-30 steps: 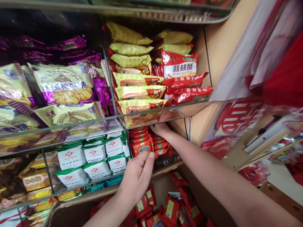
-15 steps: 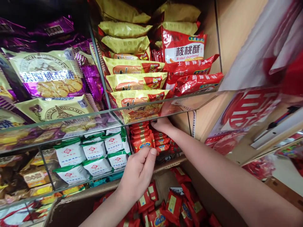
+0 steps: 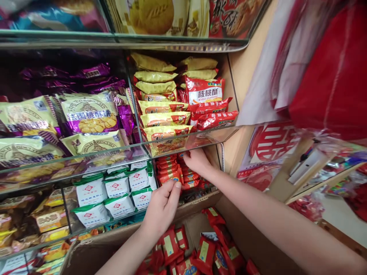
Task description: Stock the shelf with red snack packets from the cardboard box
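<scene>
Small red snack packets [image 3: 166, 168] stand in rows in the lower shelf compartment. My left hand [image 3: 163, 204] is at the front of the left row, thumb and fingers pinched on the edge of a red snack packet [image 3: 171, 176]. Deeper in, above the right row [image 3: 191, 177], my right hand [image 3: 197, 160] is closed, its curled fingers at a red packet [image 3: 181, 156] and partly hidden by the glass shelf edge. Below my hands is an open cardboard box [image 3: 195, 219] with many more red packets [image 3: 204, 252] lying loose in it.
A glass shelf edge [image 3: 189, 142] runs just above my right hand, under yellow and red biscuit bags [image 3: 169, 133]. White-and-green packets [image 3: 119, 206] fill the compartment to the left. A wooden side panel [image 3: 233, 152] and hanging red bags [image 3: 323, 76] are at the right.
The view has tilted up, showing the shelf above. My left hand still pinches the red packet. My right hand remains in the compartment, its curled fingers now showing more plainly.
</scene>
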`<state>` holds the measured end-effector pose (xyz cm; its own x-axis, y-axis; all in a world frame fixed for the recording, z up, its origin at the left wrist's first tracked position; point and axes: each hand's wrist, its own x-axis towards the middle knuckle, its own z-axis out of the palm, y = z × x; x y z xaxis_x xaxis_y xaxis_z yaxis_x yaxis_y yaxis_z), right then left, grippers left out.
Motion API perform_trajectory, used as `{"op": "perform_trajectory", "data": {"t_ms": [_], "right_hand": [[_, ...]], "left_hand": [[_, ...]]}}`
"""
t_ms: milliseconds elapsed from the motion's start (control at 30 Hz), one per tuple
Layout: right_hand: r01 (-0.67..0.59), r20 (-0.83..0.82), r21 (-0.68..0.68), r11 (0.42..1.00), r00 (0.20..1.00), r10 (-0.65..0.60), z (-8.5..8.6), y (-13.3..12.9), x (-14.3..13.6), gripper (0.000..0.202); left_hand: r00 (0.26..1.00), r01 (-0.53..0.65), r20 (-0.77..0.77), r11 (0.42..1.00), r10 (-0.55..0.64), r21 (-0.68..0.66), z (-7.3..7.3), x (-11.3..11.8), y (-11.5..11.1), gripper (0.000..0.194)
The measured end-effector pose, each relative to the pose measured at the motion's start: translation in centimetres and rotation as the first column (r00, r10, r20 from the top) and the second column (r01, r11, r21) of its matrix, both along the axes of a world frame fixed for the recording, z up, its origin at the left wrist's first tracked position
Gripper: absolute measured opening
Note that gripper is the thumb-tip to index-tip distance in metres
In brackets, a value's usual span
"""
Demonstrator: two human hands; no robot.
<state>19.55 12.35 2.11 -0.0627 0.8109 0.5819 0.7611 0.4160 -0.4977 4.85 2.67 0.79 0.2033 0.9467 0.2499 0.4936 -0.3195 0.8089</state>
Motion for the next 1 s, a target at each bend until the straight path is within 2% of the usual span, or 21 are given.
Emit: {"op": "perform_trajectory", "data": {"t_ms": [33,67,100,133,167,200,267,333,400,467,533,600,667,700,733,800,833,900,933,967,1000], "right_hand": [[-0.048,0.009,0.041,0.998,0.999,0.047,0.1,-2.2,0.2,0.019],[-0.152,0.019,0.139,0.979,0.988,0.151,-0.1,-4.6,0.5,0.018],[-0.286,0.061,0.216,0.933,0.958,0.28,-0.5,-7.2,0.8,0.016],[-0.446,0.177,0.238,0.863,0.893,0.413,-1.2,-9.7,1.1,0.014],[-0.617,0.364,0.176,0.767,0.765,0.532,-2.2,-11.9,1.4,0.015],[-0.714,0.527,0.096,0.693,0.627,0.573,-3.3,-13.8,1.6,0.015],[-0.698,0.679,-0.135,0.704,0.452,0.579,-6.0,-16.1,1.7,0.01],[-0.599,0.69,-0.32,0.734,0.383,0.613,-8.7,-16.5,1.4,0.01],[-0.485,0.658,-0.479,0.732,0.354,0.665,-11.2,-15.9,0.9,0.022],[-0.35,0.657,-0.574,0.74,0.343,0.672,-13.2,-15.2,0.4,0.028],[-0.256,0.694,-0.568,0.782,0.361,0.623,-14.7,-15.0,0.0,0.024],[-0.232,0.722,-0.536,0.811,0.371,0.584,-15.4,-15.1,-0.3,0.019],[-0.225,0.728,-0.536,0.814,0.365,0.58,-15.0,-15.2,-0.6,0.016],[-0.209,0.726,-0.546,0.811,0.365,0.583,-14.3,-15.2,-0.6,0.016],[-0.197,0.713,-0.559,0.805,0.382,0.588,-13.2,-15.3,-0.5,0.017],[-0.232,0.613,-0.594,0.77,0.49,0.62,-10.2,-15.3,0.0,0.024],[-0.294,0.499,-0.623,0.725,0.564,0.658,-8.3,-15.4,0.5,0.033],[-0.488,0.077,-0.652,0.58,0.718,0.691,-4.6,-15.6,1.6,0.049],[-0.586,-0.163,-0.632,0.508,0.741,0.651,-3.0,-15.6,2.0,0.05],[-0.685,-0.393,-0.558,0.468,0.715,0.579,-1.5,-15.6,2.4,0.048],[-0.756,-0.577,-0.453,0.473,0.653,0.49,-0.4,-15.5,2.5,0.046]], "left_hand": [[1.0,-0.014,0.026,1.0,0.014,-0.011,0.0,-0.1,0.1,0.034],[0.998,-0.027,0.049,0.999,0.027,-0.02,0.0,-0.1,0.1,0.035],[0.997,-0.034,0.068,0.999,0.036,-0.029,0.0,-0.1,0.1,0.035],[0.996,-0.038,0.08,0.999,0.04,-0.034,0.0,-0.1,0.1,0.036],[0.996,-0.036,0.083,0.999,0.039,-0.034,0.0,0.0,0.1,0.036],[0.997,-0.028,0.077,0.999,0.03,-0.026,0.0,0.1,0.1,0.037],[0.999,0.0,0.042,1.0,0.0,-0.001,-0.1,0.3,0.0,0.036],[0.999,0.034,-0.002,0.999,-0.034,0.03,0.0,0.6,-0.3,0.036],[0.997,0.065,-0.041,0.996,-0.063,0.053,0.1,0.8,-0.5,0.035],[0.994,0.089,-0.066,0.994,-0.084,0.069,0.2,0.9,-0.9,0.035],[0.993,0.101,-0.072,0.992,-0.096,0.072,0.3,1.0,-1.1,0.035],[0.994,0.1,-0.05,0.993,-0.097,0.057,0.4,1.0,-1.4,0.035],[0.996,0.083,0.006,0.996,-0.084,0.023,0.4,1.0,-1.5,0.035],[0.996,0.077,0.05,0.997,-0.077,-0.002,0.4,0.9,-1.6,0.035],[0.992,0.073,0.103,0.997,-0.07,-0.03,0.5,0.8,-1.6,0.035],[0.972,0.078,0.229,0.993,-0.055,-0.092,0.6,0.5,-1.6,0.035],[0.954,0.089,0.294,0.989,-0.051,-0.119,0.7,0.3,-1.5,0.036],[0.908,0.126,0.415,0.98,-0.051,-0.155,0.8,-0.1,-1.3,0.038],[0.882,0.154,0.468,0.975,-0.061,-0.162,0.8,-0.3,-1.1,0.04],[0.853,0.186,0.516,0.969,-0.075,-0.166,0.8,-0.4,-1.0,0.043],[0.826,0.219,0.556,0.961,-0.09,-0.17,0.7,-0.4,-0.9,0.046]]}}
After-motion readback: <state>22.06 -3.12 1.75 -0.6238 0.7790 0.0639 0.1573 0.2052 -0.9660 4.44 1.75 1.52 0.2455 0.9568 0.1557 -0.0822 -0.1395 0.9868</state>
